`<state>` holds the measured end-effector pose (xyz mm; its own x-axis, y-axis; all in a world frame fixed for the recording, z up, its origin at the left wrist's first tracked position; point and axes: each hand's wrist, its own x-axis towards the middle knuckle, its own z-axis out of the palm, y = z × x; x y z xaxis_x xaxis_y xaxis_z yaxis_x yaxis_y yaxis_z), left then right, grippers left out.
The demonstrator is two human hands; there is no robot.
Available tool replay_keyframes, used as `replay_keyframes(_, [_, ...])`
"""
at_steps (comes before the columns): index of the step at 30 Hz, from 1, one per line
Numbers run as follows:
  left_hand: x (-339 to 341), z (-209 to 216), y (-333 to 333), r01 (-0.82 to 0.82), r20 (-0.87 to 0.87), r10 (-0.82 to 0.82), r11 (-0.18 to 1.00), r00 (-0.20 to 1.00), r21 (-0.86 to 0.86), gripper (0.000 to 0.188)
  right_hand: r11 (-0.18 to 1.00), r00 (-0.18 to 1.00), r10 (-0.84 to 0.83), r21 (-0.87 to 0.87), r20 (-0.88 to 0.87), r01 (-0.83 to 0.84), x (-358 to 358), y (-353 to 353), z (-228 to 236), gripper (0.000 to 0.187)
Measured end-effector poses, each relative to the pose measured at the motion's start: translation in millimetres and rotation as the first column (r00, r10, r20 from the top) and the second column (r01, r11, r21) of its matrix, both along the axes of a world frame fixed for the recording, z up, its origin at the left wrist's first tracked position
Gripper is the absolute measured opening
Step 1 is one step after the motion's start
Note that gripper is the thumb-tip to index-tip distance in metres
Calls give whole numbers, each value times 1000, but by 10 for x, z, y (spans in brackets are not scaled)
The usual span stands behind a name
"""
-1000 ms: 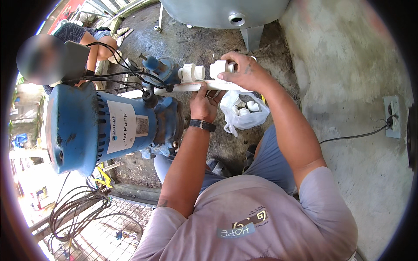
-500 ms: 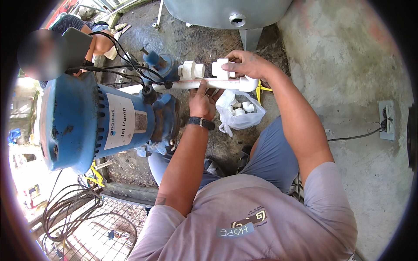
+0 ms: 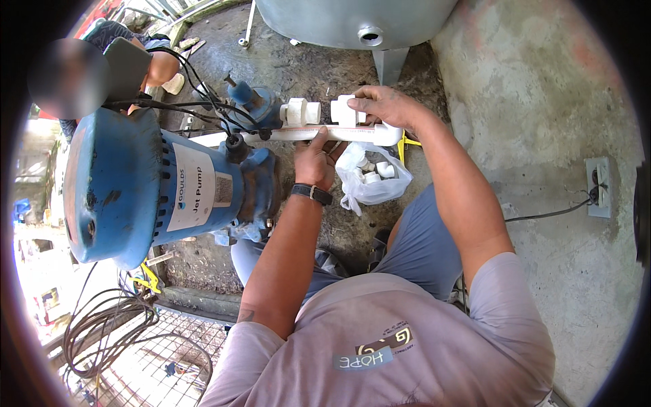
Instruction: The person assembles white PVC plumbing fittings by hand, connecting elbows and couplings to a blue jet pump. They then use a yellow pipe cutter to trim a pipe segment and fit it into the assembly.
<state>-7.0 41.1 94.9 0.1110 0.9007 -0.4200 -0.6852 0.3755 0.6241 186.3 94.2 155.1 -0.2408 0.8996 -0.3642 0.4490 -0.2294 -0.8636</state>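
A long white plastic pipe [image 3: 295, 134] runs sideways in front of me and ends in an elbow [image 3: 388, 135] at the right. My left hand [image 3: 314, 166] is closed around the pipe from below, its thumb up against the near side. Just beyond the pipe, my right hand [image 3: 391, 106] grips a white pipe union [image 3: 343, 109] by its right side, with some fingers hidden behind it. A second white union [image 3: 296, 112] sits to its left, apart from the first, beyond the pipe.
A blue jet pump [image 3: 122, 197] stands close on my left, with black cables. Below the pipe, a clear plastic bag [image 3: 369, 195] holds several white fittings. A grey tank [image 3: 319, 20] stands ahead, a concrete wall [image 3: 542, 122] at right. Another person's knee [image 3: 163, 68] shows far left.
The view has shifted slightly. Both hands keep nearly the same place and grip, on the pipe and on the union.
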Motion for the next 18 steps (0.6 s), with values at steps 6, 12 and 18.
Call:
replay_keyframes(6, [-14,18,6,40,-67,-43,998,997,-48,27,1000,1000,4,-22,-27,-4,2,-2,61,53])
replay_keyframes(12, [-16,3,0,50,-111,-57,997,992,-67,25,1000,1000,-4,-27,11,4,49,10,38,51])
replay_keyframes(18, [-7,45,-19,51,-83,-54,998,995,-35,25,999,1000,28,-43,4,-27,58,23,49,68])
